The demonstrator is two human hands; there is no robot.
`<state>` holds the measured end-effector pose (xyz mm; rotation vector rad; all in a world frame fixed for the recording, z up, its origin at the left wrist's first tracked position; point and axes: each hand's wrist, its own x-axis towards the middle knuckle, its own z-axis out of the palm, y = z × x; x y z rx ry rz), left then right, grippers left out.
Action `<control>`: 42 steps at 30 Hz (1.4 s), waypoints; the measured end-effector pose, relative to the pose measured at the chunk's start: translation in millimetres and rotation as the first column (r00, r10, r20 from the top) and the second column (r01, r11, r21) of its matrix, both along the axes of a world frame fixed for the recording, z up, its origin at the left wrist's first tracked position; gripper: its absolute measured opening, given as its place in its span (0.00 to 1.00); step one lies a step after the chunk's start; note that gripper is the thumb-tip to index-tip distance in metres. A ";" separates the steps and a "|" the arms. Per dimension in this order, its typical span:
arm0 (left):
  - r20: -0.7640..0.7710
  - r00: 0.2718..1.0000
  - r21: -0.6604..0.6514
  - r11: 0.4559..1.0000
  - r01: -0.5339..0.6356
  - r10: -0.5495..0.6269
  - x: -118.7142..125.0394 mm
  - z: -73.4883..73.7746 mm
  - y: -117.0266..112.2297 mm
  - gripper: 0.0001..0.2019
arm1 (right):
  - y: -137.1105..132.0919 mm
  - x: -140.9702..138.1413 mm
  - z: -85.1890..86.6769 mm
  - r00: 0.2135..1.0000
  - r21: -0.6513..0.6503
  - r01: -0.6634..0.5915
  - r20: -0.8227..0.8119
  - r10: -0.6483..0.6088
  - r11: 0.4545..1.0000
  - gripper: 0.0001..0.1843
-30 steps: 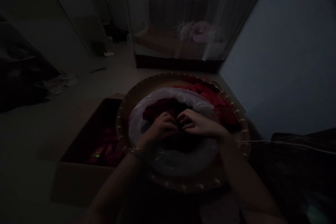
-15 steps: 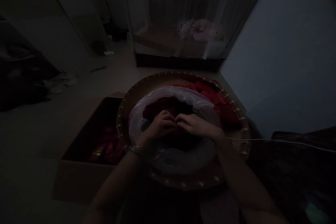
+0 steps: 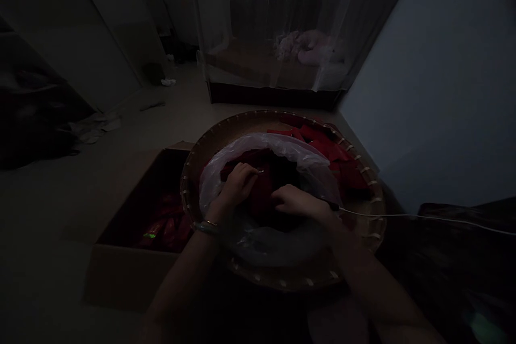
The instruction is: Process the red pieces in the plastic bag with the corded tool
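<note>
The room is very dark. A clear plastic bag (image 3: 282,148) full of dark red pieces (image 3: 266,196) lies open in a round woven tray (image 3: 209,145). Both my hands are inside the bag's mouth. My left hand (image 3: 237,185), with a bangle at the wrist, has its fingers curled on the upper left edge of a red piece. My right hand (image 3: 296,201) is closed on the lower right side of the same red pile. More flat red pieces (image 3: 330,150) lie on the tray behind the bag.
A cardboard box (image 3: 121,274) holding red packets (image 3: 161,226) stands left of the tray. A white cable (image 3: 423,217) runs right from my right hand. A netted bed frame (image 3: 278,64) stands behind, a wall (image 3: 435,91) rises at right, and clutter lies far left.
My hands, held together at the middle of the bag, have drawn apart: the left went up and left, the right dropped slightly right, stretching a red piece between them.
</note>
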<state>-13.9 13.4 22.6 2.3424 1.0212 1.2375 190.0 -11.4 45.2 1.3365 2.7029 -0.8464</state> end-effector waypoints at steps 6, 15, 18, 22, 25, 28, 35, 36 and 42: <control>0.036 0.999 -0.035 0.999 -0.009 0.011 0.7 3.2 -2.7 0.06 | -15.1 -25.0 -18.1 0.968 0.219 -0.068 0.249 0.012 0.973 0.24; 0.032 0.999 -0.010 1.000 0.010 -0.009 1.3 -2.4 0.1 0.06 | -13.8 -32.6 -27.9 0.966 0.234 -0.090 0.257 0.028 0.968 0.19; 0.030 0.999 -0.001 1.000 0.016 -0.016 0.9 -2.9 0.2 0.06 | -8.8 -31.7 -27.9 0.983 0.186 -0.039 0.186 0.004 0.982 0.19; 0.032 0.999 0.002 0.999 0.033 -0.033 0.5 -2.8 0.1 0.07 | 1.2 -17.2 -21.4 0.995 0.055 0.098 0.031 -0.099 0.994 0.16; 0.023 0.998 -0.001 0.999 0.054 -0.054 0.1 -3.5 0.7 0.07 | 7.6 -0.7 -14.6 0.961 -0.040 0.173 -0.211 -0.178 0.984 0.15; 0.009 0.997 0.012 0.997 0.082 -0.082 0.0 -4.7 1.2 0.07 | 10.3 13.4 -8.2 0.894 -0.149 0.250 -0.344 -0.288 0.957 0.11; -0.021 0.988 0.077 0.986 0.151 -0.150 6.2 -10.2 -0.1 0.08 | 4.9 23.3 18.0 0.678 -0.275 0.433 -0.529 -0.511 0.859 0.14; -0.040 0.986 0.087 0.982 0.165 -0.162 7.7 -11.6 -0.5 0.08 | 3.1 21.4 22.7 0.648 -0.243 0.457 -0.568 -0.507 0.856 0.14; -0.098 0.978 0.135 0.971 0.196 -0.184 12.3 -15.2 -2.4 0.07 | -4.7 4.3 30.6 0.738 0.009 0.392 -0.600 -0.308 0.920 0.14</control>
